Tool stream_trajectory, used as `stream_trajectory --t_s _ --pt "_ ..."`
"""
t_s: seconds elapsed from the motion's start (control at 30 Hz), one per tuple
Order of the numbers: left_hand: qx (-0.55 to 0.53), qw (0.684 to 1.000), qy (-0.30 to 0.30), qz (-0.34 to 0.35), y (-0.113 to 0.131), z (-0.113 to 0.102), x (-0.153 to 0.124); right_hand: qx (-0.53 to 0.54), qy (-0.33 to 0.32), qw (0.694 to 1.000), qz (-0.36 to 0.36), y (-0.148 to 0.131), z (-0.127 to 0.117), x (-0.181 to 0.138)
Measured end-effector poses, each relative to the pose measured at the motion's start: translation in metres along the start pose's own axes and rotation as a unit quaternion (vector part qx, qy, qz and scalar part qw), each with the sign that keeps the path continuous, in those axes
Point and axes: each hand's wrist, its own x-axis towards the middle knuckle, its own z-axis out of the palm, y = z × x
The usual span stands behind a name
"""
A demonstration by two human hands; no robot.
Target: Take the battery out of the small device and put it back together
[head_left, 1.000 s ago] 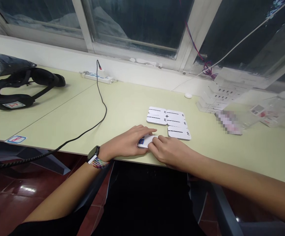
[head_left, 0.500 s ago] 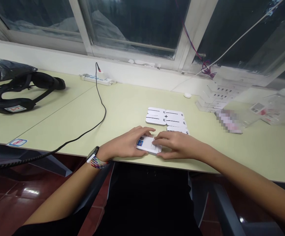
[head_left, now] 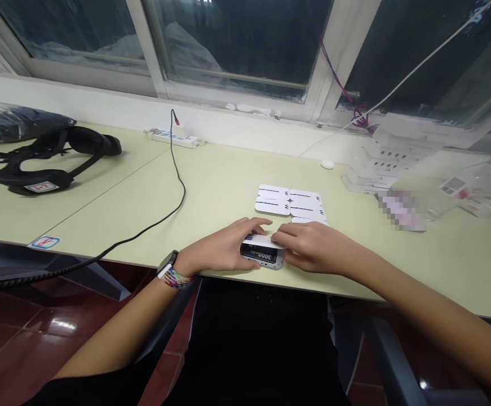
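Observation:
A small white device (head_left: 275, 264) lies near the table's front edge, its back cover (head_left: 264, 242) tilted up along the far side. Under the cover shows a black battery (head_left: 259, 252) marked 3000mAh. My left hand (head_left: 224, 246) grips the device body by its left end, thumb on the near side and fingers on the far side. With closed fingers, my right hand (head_left: 313, 246) holds the right end of the lifted cover. Several white rounded pieces with black lines and W marks (head_left: 306, 204) lie just beyond my hands, partly hidden by the right one.
A black headset (head_left: 51, 175) lies at the left, with a black cable (head_left: 177, 175) running from a power strip (head_left: 175, 138) across the table. White boxes (head_left: 391, 152) and clear plastic packaging (head_left: 473, 189) stand at the right. A window runs behind.
The cover, flat on the device before, is now raised at its near edge, exposing the battery. My right fingers have closed on it. The view has shifted slightly.

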Motion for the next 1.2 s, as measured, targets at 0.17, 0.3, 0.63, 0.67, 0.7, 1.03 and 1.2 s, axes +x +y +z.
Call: stream_trajectory --t_s 0.17,0.3,0.63,0.67,0.7,1.03,1.2 --pt "-0.031 0.999 0.027 0.003 -0.007 0.003 0.001 0.168 0.154 0.967 0.117 0.014 0.002 -0.020" --pt "-0.036 0.999 0.028 0.017 -0.012 0.005 0.002 0.333 0.152 0.875 0.318 0.033 -0.001 -0.043" --pt "0.001 1.000 0.027 0.015 -0.010 0.004 0.001 0.315 0.109 0.819 0.467 0.069 0.024 -0.075" --pt "0.008 0.999 0.027 0.015 -0.009 0.003 0.001 0.307 0.112 0.822 0.467 0.070 0.027 -0.075" --pt "0.016 0.999 0.027 0.016 -0.008 0.003 0.001 0.299 0.115 0.824 0.467 0.070 0.030 -0.075" --pt "0.062 0.998 0.008 -0.005 -0.002 -0.012 -0.009 0.256 0.138 0.816 0.500 0.065 0.041 -0.075" --pt "0.026 0.999 0.008 -0.025 -0.007 -0.017 -0.012 0.197 0.162 0.838 0.482 0.056 0.033 -0.072"
